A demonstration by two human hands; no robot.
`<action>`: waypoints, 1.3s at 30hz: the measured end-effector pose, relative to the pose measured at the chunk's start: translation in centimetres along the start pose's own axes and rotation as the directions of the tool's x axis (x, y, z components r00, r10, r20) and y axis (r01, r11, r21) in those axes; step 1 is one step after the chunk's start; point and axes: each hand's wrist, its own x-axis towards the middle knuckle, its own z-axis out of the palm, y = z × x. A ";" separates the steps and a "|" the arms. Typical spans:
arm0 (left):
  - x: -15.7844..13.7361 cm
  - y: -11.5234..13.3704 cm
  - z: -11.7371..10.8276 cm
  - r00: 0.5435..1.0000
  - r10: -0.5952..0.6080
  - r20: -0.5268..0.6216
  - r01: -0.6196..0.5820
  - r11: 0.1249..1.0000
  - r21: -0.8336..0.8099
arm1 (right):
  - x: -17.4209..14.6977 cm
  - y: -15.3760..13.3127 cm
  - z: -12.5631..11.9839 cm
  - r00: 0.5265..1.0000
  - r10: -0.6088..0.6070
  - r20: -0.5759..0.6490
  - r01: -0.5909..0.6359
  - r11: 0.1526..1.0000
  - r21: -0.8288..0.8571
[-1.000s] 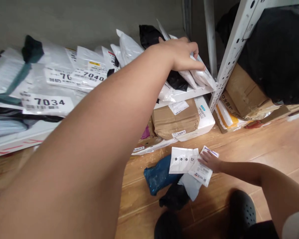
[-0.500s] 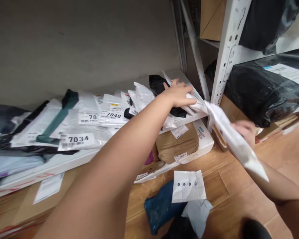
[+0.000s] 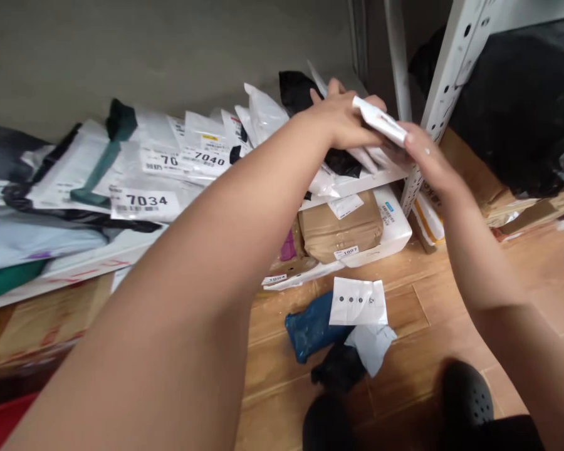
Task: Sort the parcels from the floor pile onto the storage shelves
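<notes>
My left hand [image 3: 345, 119] reaches to the right end of the shelf, its fingers spread over the upright mailing bags there. Beside its fingers are a black bag [image 3: 298, 93] and the edges of several white ones. My right hand [image 3: 425, 153] pinches a thin white mailing bag [image 3: 380, 122] by its near end. That bag is raised just above the row, its far end by my left fingers. Further left on the shelf, white mailing bags lie overlapped, one labelled 7034 [image 3: 145, 202] and another labelled 7040 [image 3: 209, 158].
A white metal post [image 3: 455, 69] rises right of the shelf. Below sits a brown wrapped parcel [image 3: 341, 228] labelled 1007. On the wood floor lie a blue package [image 3: 310, 326], a white packet [image 3: 358, 302] and a black bag [image 3: 338, 369], near my shoes. A large black parcel [image 3: 536, 106] fills the right.
My right hand has moved up and left, bringing the white mailing bag from beside the post to the row. My left hand stays spread on the bags. The view has tilted down.
</notes>
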 end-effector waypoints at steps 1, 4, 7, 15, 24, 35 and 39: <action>-0.2 0.2 0.0 1.000 -0.007 0.003 0.007 1.000 0.003 | 0.2 -0.4 -0.1 1.000 0.005 -0.017 -0.006 1.000 -0.009; -0.7 0.4 0.0 0.999 0.023 -0.041 -0.023 1.000 -0.004 | 1.5 -0.1 0.5 0.997 0.061 -0.048 -0.059 0.998 0.037; -0.8 0.3 0.1 0.983 0.174 -0.062 -0.172 0.984 0.044 | 2.0 1.7 1.8 0.988 0.104 -0.113 -0.100 0.994 0.043; -0.5 0.3 -0.2 0.977 0.215 -0.008 -0.211 0.965 0.153 | -17.5 1.4 15.3 0.999 0.010 0.051 -0.004 0.993 -0.115; -0.8 0.1 -0.3 0.977 0.213 -0.016 -0.210 0.971 0.113 | -26.4 4.4 24.2 0.782 0.362 0.507 -0.372 0.924 -0.087; -0.3 0.0 0.2 0.987 0.152 -0.042 -0.152 0.988 0.014 | -20.4 -2.1 3.0 0.781 0.460 0.423 -0.613 0.698 0.371; 0.1 -0.4 0.5 0.986 0.165 -0.034 -0.165 0.986 -0.009 | -17.2 -7.5 -1.1 0.956 0.290 0.041 -0.290 0.917 0.273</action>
